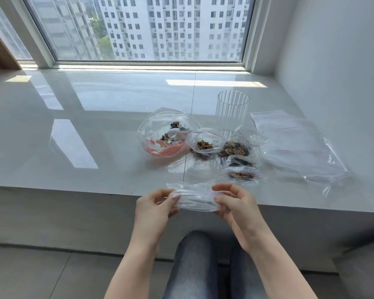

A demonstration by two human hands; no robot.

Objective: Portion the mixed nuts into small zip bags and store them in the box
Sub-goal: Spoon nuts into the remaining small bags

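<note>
Pinching each end of a small clear zip bag [195,198] with a red seal line, the left hand [154,209] and right hand [235,205] stretch it taut. Thin, limp and slippery, it likely handles best gripped at the seal. Beyond lie filled nut bags [235,152] and a ribbed clear plastic box [232,111].

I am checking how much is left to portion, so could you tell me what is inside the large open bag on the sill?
The large open bag holds a few dark and brown nuts, a pale oval piece and something orange-red at the bottom; wrinkled plastic hides anything underneath.
</note>
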